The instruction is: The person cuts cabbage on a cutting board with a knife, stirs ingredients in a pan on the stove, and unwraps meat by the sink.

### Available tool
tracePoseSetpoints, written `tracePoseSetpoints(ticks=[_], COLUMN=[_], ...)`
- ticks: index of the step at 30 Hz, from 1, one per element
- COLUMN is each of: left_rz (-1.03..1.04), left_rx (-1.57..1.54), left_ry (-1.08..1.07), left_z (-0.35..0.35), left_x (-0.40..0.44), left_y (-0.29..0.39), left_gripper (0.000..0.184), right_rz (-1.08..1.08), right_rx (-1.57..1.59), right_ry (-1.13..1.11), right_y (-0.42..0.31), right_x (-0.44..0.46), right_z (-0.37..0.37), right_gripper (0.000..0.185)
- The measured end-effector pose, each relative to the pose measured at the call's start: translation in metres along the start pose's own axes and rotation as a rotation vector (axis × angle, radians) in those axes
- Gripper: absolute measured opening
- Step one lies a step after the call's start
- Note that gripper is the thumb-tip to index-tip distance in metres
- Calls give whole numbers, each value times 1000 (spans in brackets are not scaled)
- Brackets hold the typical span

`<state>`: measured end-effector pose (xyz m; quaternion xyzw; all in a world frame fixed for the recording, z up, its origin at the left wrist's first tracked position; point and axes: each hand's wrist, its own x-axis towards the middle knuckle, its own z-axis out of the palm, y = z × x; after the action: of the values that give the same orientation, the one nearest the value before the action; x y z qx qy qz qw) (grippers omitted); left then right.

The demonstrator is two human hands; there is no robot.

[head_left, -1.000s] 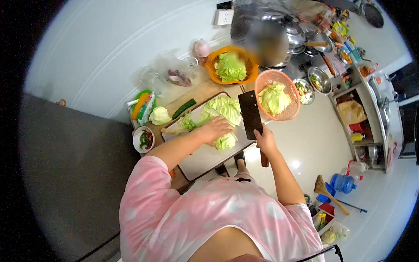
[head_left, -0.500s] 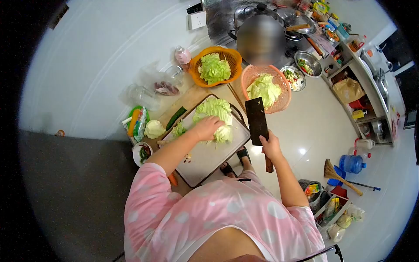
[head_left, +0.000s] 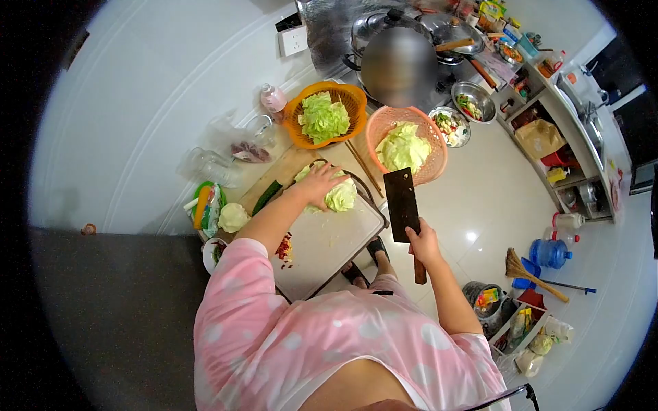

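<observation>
My left hand [head_left: 321, 186] lies over the cabbage leaves [head_left: 340, 196] at the far end of the white cutting board [head_left: 327, 240]. Its fingers are spread and touch the leaves. My right hand [head_left: 423, 245] is wrapped round the wooden handle of a dark cleaver [head_left: 403, 205]. The broad blade points away from me, beyond the board's right edge and apart from the cabbage. Chopped red and pale bits [head_left: 284, 252] lie on the board near my left forearm. A cucumber [head_left: 266, 197] rests by the board's left side, partly behind that forearm.
An orange basket [head_left: 357, 103] and a pink basket [head_left: 439, 159] hold cabbage leaves. Behind stands a stove with a lidded pan [head_left: 454, 31]; one area there is blurred. Metal bowls [head_left: 484, 92] stand at the right. A cabbage piece [head_left: 234, 217] lies left of the board.
My left hand has shifted back over the leaves and its fingers have spread out. The chopped bits show more fully now. The cleaver stays in my right hand, slightly lower in view.
</observation>
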<state>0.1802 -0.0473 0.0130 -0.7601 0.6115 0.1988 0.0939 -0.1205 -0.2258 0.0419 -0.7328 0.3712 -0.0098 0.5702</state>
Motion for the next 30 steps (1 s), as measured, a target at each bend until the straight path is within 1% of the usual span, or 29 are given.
tracePoseSetpoints(ticks=[3,6,9,12,15,18,20,21,24,27,30], left_rz=[12,-25,-227,-473,-787,-903,-900,-897,-864,-698,-638], left_rx=[-113,-153,-268,-398,-621,-749,-794,-815,-649,-446,-378], left_ry=[49,116,127,275,309,327,359,377,274,446,466], left_z=[9,19,27,39,40,35,47,44,32,42,43], left_x=[3,3,-2,-9,-13,-28,-33,-36,-51,-66,-71], left_y=[-7,-6,14,45,76,101,107,108,105,87,79], left_gripper=[105,98,94,94,102,107,108,109,105,96,89], right_rz=[-16,0,7,-1,-77,-66,-293,-410,-355,-385,-345], right_rx=[-3,15,-7,-65,-69,-258,-496,-610,-721,-803,-871], right_ry=[7,-25,-95,-126,-149,-206,-125,-81,-77,-98,-148], right_y=[0,1,-3,-11,-13,-17,1,-4,-24,-34,-41], right_x=[0,4,9,16,27,42,57,59,61,67,71], right_z=[2,6,10,17,29,40,52,55,53,47,46], right_gripper=[19,20,20,19,20,21,22,22,22,20,19])
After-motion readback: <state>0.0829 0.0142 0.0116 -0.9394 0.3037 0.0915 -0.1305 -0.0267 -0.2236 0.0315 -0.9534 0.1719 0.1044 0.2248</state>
